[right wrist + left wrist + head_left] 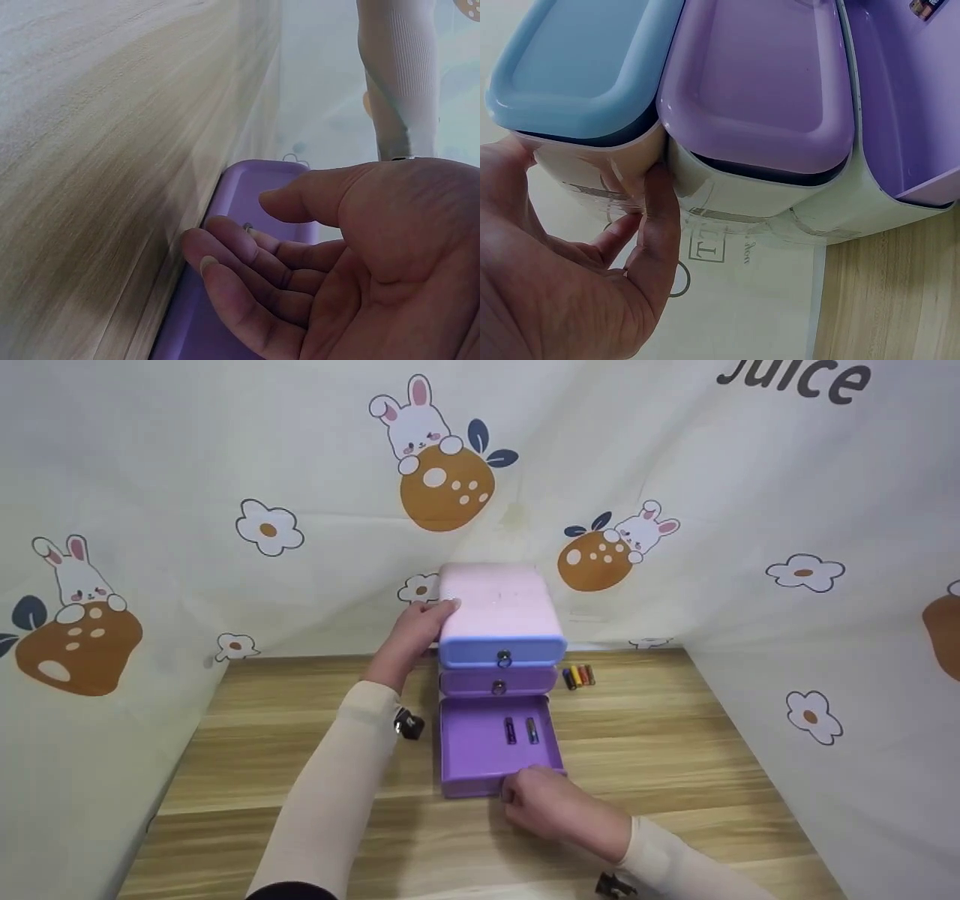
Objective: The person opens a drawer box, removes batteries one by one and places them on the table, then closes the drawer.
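A small stacked drawer cabinet has a pink top, a blue top drawer and a purple middle drawer, both pushed in. Its purple bottom drawer is pulled out, with two batteries lying apart inside. My left hand grips the left side of the cabinet's top tier; in the left wrist view its digits spread around that tier. At the bottom drawer's front is my right hand. Its fingers curl about the small metal knob, mostly hidden, while the thumb stands away from it.
Several batteries lie in a row on the wooden table, right of the cabinet. A printed cloth hangs behind the cabinet and at both sides. Black wrist-worn devices show beside both sleeves.
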A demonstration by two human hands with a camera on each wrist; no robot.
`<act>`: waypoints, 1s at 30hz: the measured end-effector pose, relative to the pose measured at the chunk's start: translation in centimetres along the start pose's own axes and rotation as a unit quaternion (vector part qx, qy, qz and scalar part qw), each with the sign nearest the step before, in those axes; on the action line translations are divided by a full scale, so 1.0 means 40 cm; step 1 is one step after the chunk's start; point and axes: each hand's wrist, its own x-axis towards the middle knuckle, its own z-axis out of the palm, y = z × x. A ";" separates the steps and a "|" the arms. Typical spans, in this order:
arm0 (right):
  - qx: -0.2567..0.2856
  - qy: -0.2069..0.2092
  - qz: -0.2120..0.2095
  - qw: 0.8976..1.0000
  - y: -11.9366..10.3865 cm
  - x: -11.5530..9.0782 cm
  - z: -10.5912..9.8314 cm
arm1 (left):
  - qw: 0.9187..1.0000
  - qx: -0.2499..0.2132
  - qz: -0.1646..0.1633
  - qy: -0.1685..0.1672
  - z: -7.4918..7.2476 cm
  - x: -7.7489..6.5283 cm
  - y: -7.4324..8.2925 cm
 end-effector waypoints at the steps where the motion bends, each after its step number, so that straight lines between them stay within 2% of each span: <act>1: -0.001 -0.001 0.001 1.000 0.000 0.000 0.000 | 1.000 0.002 0.000 -0.001 0.000 0.001 0.000; 8: -0.003 -0.006 0.002 1.000 -0.003 -0.005 -0.001 | 1.000 0.004 -0.010 -0.002 -0.003 -0.002 0.003; 19: -0.011 -0.012 -0.004 1.000 -0.006 -0.013 0.000 | 1.000 0.021 -0.007 -0.001 -0.004 -0.002 0.001; 27: -0.005 0.004 -0.027 1.000 -0.001 -0.021 0.002 | 1.000 -0.019 -0.003 -0.001 0.002 0.001 -0.004; 30: 0.005 -0.004 -0.027 1.000 0.000 -0.021 0.002 | 1.000 -0.015 -0.004 -0.001 0.002 0.002 -0.003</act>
